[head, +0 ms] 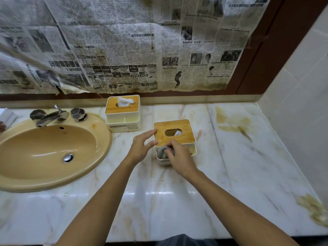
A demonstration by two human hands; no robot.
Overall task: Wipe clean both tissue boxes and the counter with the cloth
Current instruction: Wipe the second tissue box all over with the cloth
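At centre frame, a person wipes the nearer tissue box on a marble bench beside a tan sink. The right hand grips a bunched grey cloth and presses it into the white front section of the box, just below the wooden lid. The left hand, fingers straight and spread, touches the lid's left edge, apparently to steady the box. The step in hand appears to be cleaning the first of the two boxes, which would place the task at an early stage. The second tissue box, with a tissue standing out of its slot, sits apart at upper centre against the back ledge, near the tap. Yellow-brown staining marks the bench at right of frame, with a further patch at the lower right edge. The next move probably calls for working the cloth around the remaining sides and lid of the near box while the left hand keeps it from sliding, before shifting to the far box and then the stained bench. Newspaper covers the wall behind.
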